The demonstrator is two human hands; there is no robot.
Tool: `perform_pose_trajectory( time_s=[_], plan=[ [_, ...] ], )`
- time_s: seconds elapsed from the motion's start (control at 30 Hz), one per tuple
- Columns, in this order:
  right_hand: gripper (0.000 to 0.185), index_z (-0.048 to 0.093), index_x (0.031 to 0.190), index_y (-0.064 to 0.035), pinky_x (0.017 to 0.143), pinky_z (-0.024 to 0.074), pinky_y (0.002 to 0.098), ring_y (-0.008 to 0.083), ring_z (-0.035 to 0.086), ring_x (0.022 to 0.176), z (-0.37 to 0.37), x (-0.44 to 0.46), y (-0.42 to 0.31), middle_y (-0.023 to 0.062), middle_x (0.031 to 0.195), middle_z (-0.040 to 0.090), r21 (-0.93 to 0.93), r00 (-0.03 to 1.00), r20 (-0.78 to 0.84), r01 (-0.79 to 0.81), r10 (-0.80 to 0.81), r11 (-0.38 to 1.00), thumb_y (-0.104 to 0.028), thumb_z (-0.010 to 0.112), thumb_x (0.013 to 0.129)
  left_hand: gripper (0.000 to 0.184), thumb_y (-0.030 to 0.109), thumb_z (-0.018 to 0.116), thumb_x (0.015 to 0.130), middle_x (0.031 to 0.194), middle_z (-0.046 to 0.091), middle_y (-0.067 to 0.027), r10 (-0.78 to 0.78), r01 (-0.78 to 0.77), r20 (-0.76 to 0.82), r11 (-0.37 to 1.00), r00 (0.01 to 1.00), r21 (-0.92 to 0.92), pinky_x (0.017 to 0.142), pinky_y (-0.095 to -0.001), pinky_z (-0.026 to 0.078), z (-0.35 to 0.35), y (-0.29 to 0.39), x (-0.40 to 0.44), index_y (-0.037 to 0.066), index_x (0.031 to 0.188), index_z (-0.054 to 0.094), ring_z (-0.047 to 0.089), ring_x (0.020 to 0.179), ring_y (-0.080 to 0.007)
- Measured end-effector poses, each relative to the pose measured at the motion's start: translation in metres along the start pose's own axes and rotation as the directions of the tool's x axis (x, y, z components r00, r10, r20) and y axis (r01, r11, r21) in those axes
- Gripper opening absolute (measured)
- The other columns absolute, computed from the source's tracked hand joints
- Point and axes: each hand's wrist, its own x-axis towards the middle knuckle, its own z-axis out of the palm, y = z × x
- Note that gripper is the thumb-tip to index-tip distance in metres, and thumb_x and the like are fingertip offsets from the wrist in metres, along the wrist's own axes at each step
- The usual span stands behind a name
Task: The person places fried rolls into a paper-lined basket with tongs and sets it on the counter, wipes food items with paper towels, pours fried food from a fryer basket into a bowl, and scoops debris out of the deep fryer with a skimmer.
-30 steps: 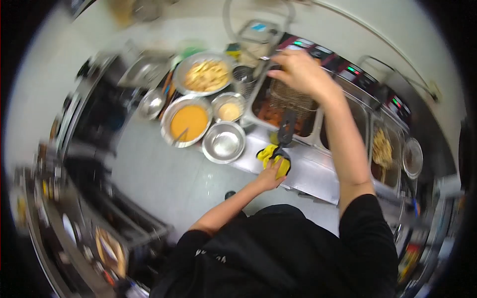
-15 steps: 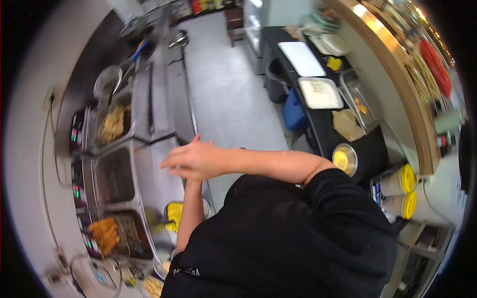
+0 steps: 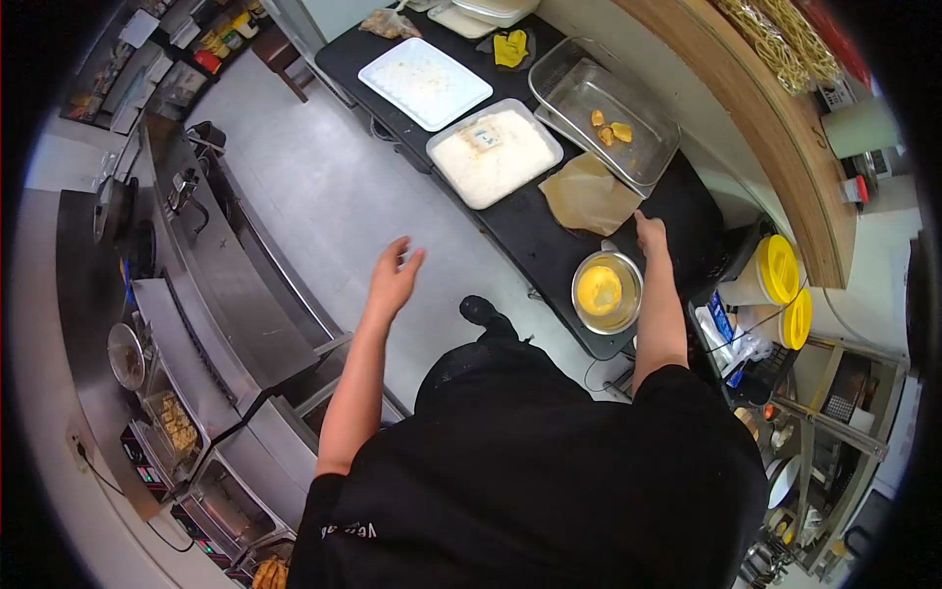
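My right hand (image 3: 650,236) is at the corner of a brown paper sheet (image 3: 591,196) on the black table, its fingers pressed together; whether it pinches the paper is too small to tell. Just below it stands a metal bowl (image 3: 633,312) with a yellow mixture inside. My left hand (image 3: 394,278) hangs over the floor with its fingers apart and nothing in it. Beyond the paper lies a wire-edged metal tray (image 3: 653,147) holding several small yellow-brown pieces. A white tray of pale powder (image 3: 497,157) sits left of the paper.
A white tray (image 3: 425,83) and a yellow-and-black cloth (image 3: 510,48) are farther along the black table (image 3: 530,245). Yellow-lidded tubs (image 3: 778,270) stand at the right. Fryers (image 3: 228,501) and a steel counter (image 3: 235,304) line the left. A wooden ledge (image 3: 726,108) runs overhead.
The view has turned from the fryers to the black table. The yellow cloth has left my left hand, which is now empty. My right hand has reached out to the paper's corner.
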Motion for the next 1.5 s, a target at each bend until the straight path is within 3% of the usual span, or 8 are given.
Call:
perform_pose_trajectory(
  time_s=[0.13,0.3,0.6,0.8,1.03,1.23,1.33,1.5],
  plan=[
    [0.033,0.057,0.105,0.0018,0.058,0.0571,0.0319,0.0203,0.064,0.067,-0.001,-0.011,-0.014,0.0133,0.09,0.064,0.376,0.841,0.54,-0.273,0.029,0.885,-0.025,0.066,0.087,0.053,0.037,0.061,0.088,0.117,0.061,-0.0217,-0.062,0.083,0.293,0.995,0.954,-0.059,0.091,-0.0361,0.046,0.073,0.027,0.05,-0.004,0.121,0.055,0.06,0.105,-0.0306],
    [0.019,0.055,0.099,0.0009,0.064,0.0601,0.0338,0.0218,0.067,0.074,0.015,-0.011,-0.018,0.0092,0.088,0.063,0.408,0.845,0.533,-0.214,-0.041,0.887,0.005,0.059,0.081,0.06,0.04,0.059,0.089,0.122,0.058,-0.0171,-0.213,0.292,0.527,0.954,0.823,-0.07,0.097,-0.036,0.041,0.156,0.024,0.092,-0.003,0.129,0.049,0.055,0.113,-0.0276],
    [0.022,0.057,0.105,0.0013,0.064,0.0591,0.0297,0.0158,0.066,0.075,-0.054,-0.061,-0.054,0.0048,0.088,0.062,0.325,0.797,0.588,-0.078,-0.137,0.943,0.004,0.059,0.083,0.062,0.037,0.065,0.087,0.127,0.054,-0.0103,-0.203,0.689,0.711,0.52,0.674,-0.504,0.098,-0.0374,0.042,0.232,0.049,0.09,0.003,0.133,0.042,0.055,0.112,-0.0236],
    [0.02,0.059,0.105,-0.0013,0.06,0.0496,0.0206,0.0078,0.058,0.073,-0.06,-0.131,-0.144,0.0024,0.088,0.061,0.36,0.688,0.626,0.162,-0.367,0.919,-0.003,0.061,0.085,0.039,0.025,0.056,0.093,0.11,0.063,-0.0055,-0.177,0.468,0.458,0.582,0.871,-0.665,0.078,-0.0362,0.051,0.141,0.076,0.053,0.008,0.128,0.049,0.061,0.097,-0.0186],
    [0.022,0.059,0.105,-0.0017,0.056,0.0455,0.0207,0.0083,0.058,0.067,0.039,-0.291,-0.286,0.0003,0.079,0.06,0.464,0.064,0.832,0.462,-0.55,0.756,-0.009,0.066,0.085,0.041,0.025,0.05,0.096,0.11,0.061,-0.0077,-0.384,0.091,-0.194,0.612,0.903,-0.785,0.077,-0.0328,0.052,-0.026,0.044,-0.071,0.005,0.131,0.042,0.06,0.097,-0.017],
    [0.028,0.063,0.096,0.0016,0.064,0.0487,0.0255,0.0097,0.059,0.069,0.117,-0.516,-0.323,0.0023,0.078,0.064,0.546,-0.547,0.836,0.821,-0.044,0.169,-0.017,0.075,0.078,0.041,0.02,0.047,0.097,0.117,0.058,-0.0078,-0.647,-0.18,-0.54,0.537,0.539,-0.824,0.081,-0.0359,0.053,-0.068,-0.01,-0.272,0.006,0.135,0.038,0.059,0.103,-0.0187],
    [0.056,0.063,0.109,0.0055,0.077,0.0489,0.0348,0.0232,0.064,0.085,0.143,-0.638,-0.32,0.0153,0.095,0.068,0.809,-0.84,0.533,0.471,0.103,-0.351,-0.033,0.079,0.071,0.039,0.02,0.048,0.097,0.117,0.058,-0.0076,-0.753,-0.393,-0.556,0.42,0.352,-0.818,0.084,-0.0378,0.053,-0.049,-0.02,-0.37,0.006,0.133,0.043,0.059,0.105,-0.0196],
    [0.042,0.061,0.113,0.0026,0.082,0.0468,0.0337,0.0244,0.064,0.093,0.099,-0.908,-0.226,0.0184,0.099,0.066,0.917,-0.993,0.104,0.07,0.064,-0.392,-0.026,0.066,0.084,0.032,0.019,0.049,0.096,0.109,0.062,-0.0078,-0.888,-0.397,-0.46,0.422,0.001,-0.815,0.079,-0.0367,0.054,0.018,-0.027,-0.536,0.006,0.125,0.05,0.063,0.096,-0.0193]
  ],
)
